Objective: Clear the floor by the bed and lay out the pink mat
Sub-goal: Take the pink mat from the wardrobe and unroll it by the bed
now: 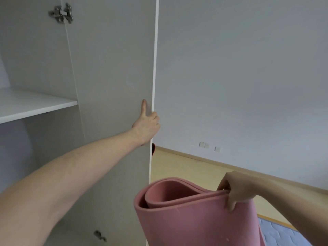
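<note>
1. The wardrobe door fills the centre-left of the frame, swung open, its white edge running top to bottom; a hinge shows at upper left.
2. The wardrobe interior sits at far left: one white shelf is bare as far as I see, and I can make out nothing stored in the space below it.
3. The pink mat is at lower centre-right, loosely rolled and held off the floor. Its long axis runs down and away from me, the open coiled end facing up toward the camera.
4. The wooden floor shows at right under the white wall; a blue quilted patch at lower right is likely the bed's mattress.
5. My right hand is pinched on the mat's top edge, thumb outside, fingers tucked inside the layers. It alone carries the roll.
6. My left hand is wrapped around the door's edge at mid-frame, index finger flat on the panel.
7. I judge the coming move turns on this: the mat hangs right of the door, toward the open floor, so the right hand is the one to carry it there.
</note>
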Tool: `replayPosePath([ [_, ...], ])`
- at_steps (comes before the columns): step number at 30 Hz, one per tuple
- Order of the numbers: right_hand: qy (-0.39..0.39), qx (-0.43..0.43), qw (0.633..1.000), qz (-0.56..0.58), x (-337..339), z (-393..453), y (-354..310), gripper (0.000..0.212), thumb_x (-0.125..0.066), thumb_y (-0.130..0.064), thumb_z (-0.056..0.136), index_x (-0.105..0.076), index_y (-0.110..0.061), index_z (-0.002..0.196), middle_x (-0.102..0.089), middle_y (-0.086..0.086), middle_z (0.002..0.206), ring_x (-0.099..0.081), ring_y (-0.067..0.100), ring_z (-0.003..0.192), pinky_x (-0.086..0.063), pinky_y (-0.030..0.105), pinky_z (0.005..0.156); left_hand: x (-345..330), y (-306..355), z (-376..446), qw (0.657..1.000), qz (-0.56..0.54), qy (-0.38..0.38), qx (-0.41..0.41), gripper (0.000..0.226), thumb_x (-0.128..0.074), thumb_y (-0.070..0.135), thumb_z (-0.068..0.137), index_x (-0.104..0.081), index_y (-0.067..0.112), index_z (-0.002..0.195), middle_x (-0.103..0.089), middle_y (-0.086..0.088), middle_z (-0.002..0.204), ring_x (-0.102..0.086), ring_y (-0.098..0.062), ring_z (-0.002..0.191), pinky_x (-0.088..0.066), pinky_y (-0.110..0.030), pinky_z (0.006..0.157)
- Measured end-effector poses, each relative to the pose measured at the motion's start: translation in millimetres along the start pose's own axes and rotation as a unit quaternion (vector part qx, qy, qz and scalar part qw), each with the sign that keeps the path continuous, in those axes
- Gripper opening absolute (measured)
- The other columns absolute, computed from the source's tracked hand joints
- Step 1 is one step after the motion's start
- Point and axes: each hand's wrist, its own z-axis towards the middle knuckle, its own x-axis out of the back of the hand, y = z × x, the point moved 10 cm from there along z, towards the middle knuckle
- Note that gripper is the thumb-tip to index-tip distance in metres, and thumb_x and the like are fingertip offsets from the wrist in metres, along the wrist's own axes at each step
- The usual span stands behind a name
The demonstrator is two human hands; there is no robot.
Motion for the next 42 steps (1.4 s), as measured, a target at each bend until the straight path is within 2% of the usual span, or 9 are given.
replayPosePath([
  [6,-0.018,0.0,1.0,-0.013,-18.7,12.0,-9.3,0.054,-0.086,-0.044,0.051,-0.077,-0.046,0.104,-0.072,-0.022,0.094,-0.064,0.0,0.089,-0.056,0.024,0.08,1.9,-3.8,-43.9,0.999,-0.016,0.036,-0.008,0.039,-0.071,0.02,0.083,-0.06,0.014,0.12,-0.053,-0.013,0.118,-0.041,-0.031,0.119,-0.01,-0.083,0.103],
  [11,-0.028,0.035,0.998,-0.054,-20.3,18.1,-45.3,0.037,-0.083,-0.043,0.05,-0.073,-0.051,0.084,-0.073,-0.022,0.083,-0.064,0.0,0.082,-0.053,0.023,0.072,-5.4,-16.8,-98.2,0.997,-0.044,0.056,-0.024,0.045,-0.081,0.024,0.073,-0.063,0.015,0.113,-0.054,-0.01,0.11,-0.044,-0.031,0.114,-0.012,-0.081,0.104],
  [15,-0.037,0.07,0.994,-0.079,-19.1,20.3,-75.9,0.045,-0.084,-0.04,0.049,-0.076,-0.051,0.092,-0.074,-0.026,0.086,-0.066,0.0,0.088,-0.059,0.027,0.084,-10.0,-36.2,-150.2,0.996,-0.066,0.055,-0.022,0.046,-0.084,0.024,0.069,-0.064,0.017,0.11,-0.054,-0.009,0.106,-0.046,-0.03,0.111,-0.015,-0.079,0.106],
  [18,-0.028,0.098,0.99,-0.094,-16.2,22.4,-105.5,0.047,-0.083,-0.04,0.051,-0.076,-0.05,0.096,-0.074,-0.026,0.085,-0.066,0.0,0.087,-0.058,0.027,0.083,-16.9,-54.0,-194.0,0.997,-0.062,0.046,-0.008,0.042,-0.079,0.015,0.068,-0.063,0.019,0.106,-0.055,-0.007,0.103,-0.047,-0.03,0.11,-0.017,-0.078,0.108],
  [24,-0.011,0.138,0.986,-0.09,-16.1,25.5,-167.8,0.035,-0.084,-0.041,0.058,-0.073,-0.047,0.091,-0.072,-0.023,0.085,-0.063,0.0,0.086,-0.045,0.018,0.068,-63.3,-75.7,-279.8,0.996,-0.04,-0.065,0.042,0.04,-0.068,0.011,0.074,-0.062,0.02,0.113,-0.058,-0.007,0.114,-0.044,-0.03,0.125,-0.005,-0.078,0.111],
  [29,0.018,0.169,0.982,-0.084,-16.7,36.1,-208.8,0.044,-0.082,-0.049,0.059,-0.077,-0.043,0.102,-0.073,-0.02,0.088,-0.065,0.003,0.087,-0.052,0.023,0.077,-109.8,-107.0,-342.5,0.979,-0.036,-0.162,0.118,0.047,-0.058,0.023,0.08,-0.062,0.023,0.127,-0.055,-0.001,0.137,-0.02,-0.029,0.15,0.011,-0.073,0.112],
  [34,0.055,0.187,0.979,-0.052,-14.5,44.9,-239.1,0.031,-0.08,-0.048,0.062,-0.075,-0.041,0.091,-0.072,-0.017,0.082,-0.065,0.004,0.083,-0.044,0.019,0.064,-135.5,-124.1,-380.9,0.967,-0.045,-0.21,0.139,0.055,-0.055,0.028,0.081,-0.057,0.021,0.136,-0.03,-0.003,0.16,0.001,-0.03,0.154,0.013,-0.065,0.117],
  [37,0.076,0.188,0.979,-0.022,-15.1,48.0,-253.2,0.026,-0.081,-0.048,0.062,-0.074,-0.041,0.086,-0.072,-0.017,0.079,-0.065,0.004,0.078,-0.044,0.019,0.062,-142.3,-125.4,-380.4,0.965,-0.052,-0.214,0.141,0.053,-0.055,0.03,0.082,-0.059,0.019,0.133,-0.028,-0.005,0.161,0.002,-0.032,0.154,0.009,-0.061,0.12],
  [42,0.089,0.188,0.977,0.037,-23.7,50.6,-271.1,0.041,-0.084,-0.038,0.069,-0.078,-0.027,0.108,-0.071,-0.014,0.086,-0.063,0.004,0.077,-0.043,0.015,0.058,-153.7,-131.2,-369.7,0.953,-0.093,-0.233,0.168,0.054,-0.052,0.037,0.086,-0.062,0.011,0.132,-0.032,-0.007,0.16,-0.002,-0.03,0.154,0.003,-0.047,0.126],
])
